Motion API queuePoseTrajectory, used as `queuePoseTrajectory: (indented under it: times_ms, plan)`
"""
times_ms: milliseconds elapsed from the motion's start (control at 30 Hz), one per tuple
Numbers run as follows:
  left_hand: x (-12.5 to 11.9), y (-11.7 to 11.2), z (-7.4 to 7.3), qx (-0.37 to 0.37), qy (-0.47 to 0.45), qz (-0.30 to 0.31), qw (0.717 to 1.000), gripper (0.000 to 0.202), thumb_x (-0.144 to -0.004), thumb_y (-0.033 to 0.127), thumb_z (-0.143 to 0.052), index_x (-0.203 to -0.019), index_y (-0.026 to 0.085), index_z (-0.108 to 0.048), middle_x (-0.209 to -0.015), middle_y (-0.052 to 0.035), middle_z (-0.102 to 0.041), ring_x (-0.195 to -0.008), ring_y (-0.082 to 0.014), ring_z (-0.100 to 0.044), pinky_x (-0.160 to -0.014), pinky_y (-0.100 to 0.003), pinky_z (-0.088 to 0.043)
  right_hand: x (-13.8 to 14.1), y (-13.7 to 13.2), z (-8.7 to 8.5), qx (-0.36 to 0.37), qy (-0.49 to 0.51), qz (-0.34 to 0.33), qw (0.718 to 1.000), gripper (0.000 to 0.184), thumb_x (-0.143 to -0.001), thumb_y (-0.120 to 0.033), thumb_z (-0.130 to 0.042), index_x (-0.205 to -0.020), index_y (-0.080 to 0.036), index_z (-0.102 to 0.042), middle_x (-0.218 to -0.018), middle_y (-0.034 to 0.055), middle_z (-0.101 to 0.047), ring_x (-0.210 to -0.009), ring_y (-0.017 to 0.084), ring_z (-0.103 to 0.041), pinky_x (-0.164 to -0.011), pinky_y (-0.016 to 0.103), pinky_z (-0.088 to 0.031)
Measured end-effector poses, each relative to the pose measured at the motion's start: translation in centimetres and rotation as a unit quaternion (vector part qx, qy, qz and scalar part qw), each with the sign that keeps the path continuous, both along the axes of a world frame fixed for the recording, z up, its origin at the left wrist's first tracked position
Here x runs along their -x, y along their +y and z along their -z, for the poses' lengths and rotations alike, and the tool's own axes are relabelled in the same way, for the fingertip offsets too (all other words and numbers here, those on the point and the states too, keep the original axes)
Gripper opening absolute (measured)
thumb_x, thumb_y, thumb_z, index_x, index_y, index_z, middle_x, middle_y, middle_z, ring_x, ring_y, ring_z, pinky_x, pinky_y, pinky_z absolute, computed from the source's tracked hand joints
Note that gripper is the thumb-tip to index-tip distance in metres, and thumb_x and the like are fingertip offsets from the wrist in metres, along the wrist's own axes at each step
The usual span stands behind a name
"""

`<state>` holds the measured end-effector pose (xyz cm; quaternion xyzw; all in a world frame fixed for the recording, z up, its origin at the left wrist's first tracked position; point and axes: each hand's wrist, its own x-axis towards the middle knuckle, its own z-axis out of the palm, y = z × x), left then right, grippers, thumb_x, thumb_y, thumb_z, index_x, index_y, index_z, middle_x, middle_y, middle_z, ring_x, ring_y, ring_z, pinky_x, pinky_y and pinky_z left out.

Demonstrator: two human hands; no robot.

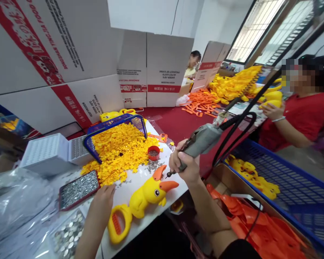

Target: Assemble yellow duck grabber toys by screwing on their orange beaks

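The duck (143, 198) lies on the tabletop (138, 178). At its 9 o'clock, the left hand (103, 199): I can't tell if its fingers pinch. At 2, right hand (187, 163) fingers wrap the driver (205, 140). Duck's likely light, stiff, slick; grab its handle (129, 217) at 8.

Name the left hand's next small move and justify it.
Probably pick one small piece from the yellow pile: the left hand is beside the pile's near edge, while the right hand grips the power screwdriver and the yellow toy lies with neither hand holding it. Whether the left fingers hold anything is unclear.
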<state>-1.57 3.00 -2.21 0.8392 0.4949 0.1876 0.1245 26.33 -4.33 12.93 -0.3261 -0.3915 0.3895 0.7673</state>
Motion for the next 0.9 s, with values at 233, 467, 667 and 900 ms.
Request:
queuePoseTrajectory:
  times_ms: [233, 467, 667, 900]
  plan:
    - [1.2, -0.2, -0.6, -0.081, -0.088, 0.025, 0.992, 0.034, -0.088, 0.029, -0.04, -0.084, 0.02, -0.073, -0.087, -0.0128, -0.075, -0.083, -0.027, -0.072, -0.082, -0.038, -0.06, 0.1, -0.5, -0.6, 0.005, 0.014, 0.011, 1.0, 0.022, -0.074, -0.033, -0.067, -0.083, -0.022, -0.051, -0.044, -0.0122, -0.042, -0.029, 0.006, -0.036, -0.033, 0.019, -0.037]
    - [-3.5, -7.8, -5.9, 0.073, -0.36, -0.059, 0.928, 0.023, -0.079, 0.044, -0.075, -0.086, 0.022, -0.077, -0.089, -0.0039, -0.079, -0.079, -0.0217, -0.075, -0.08, -0.032, -0.063, 1.5, -0.8, -0.6, -0.008, 0.055, -0.026, 0.998, 0.025, -0.073, -0.038, -0.068, -0.082, -0.023, -0.05, -0.042, -0.0128, -0.041, -0.028, 0.006, -0.032, -0.031, 0.019, -0.036]
    - [-10.4, -12.4, -6.6, 0.346, -0.579, -0.089, 0.733, 0.034, -0.053, 0.038, -0.095, -0.075, 0.02, -0.077, -0.071, -0.0034, -0.077, -0.066, -0.0173, -0.075, -0.066, -0.023, -0.063, 3.7, -3.0, -1.5, -0.006, 0.062, -0.127, 0.99, 0.03, -0.074, -0.045, -0.068, -0.081, -0.025, -0.047, -0.04, -0.0136, -0.038, -0.027, 0.007, -0.029, -0.031, 0.019, -0.036]
    - [-11.9, -12.9, -7.0, 0.389, -0.662, -0.109, 0.631, 0.039, -0.047, 0.037, -0.099, -0.071, 0.02, -0.075, -0.068, -0.0006, -0.076, -0.063, -0.0122, -0.073, -0.066, -0.019, -0.061, 3.0, -4.7, -2.5, -0.029, 0.028, -0.086, 0.995, 0.014, -0.081, -0.033, -0.062, -0.083, -0.026, -0.05, -0.041, -0.013, -0.036, -0.028, 0.007, -0.03, -0.032, 0.02, -0.037]
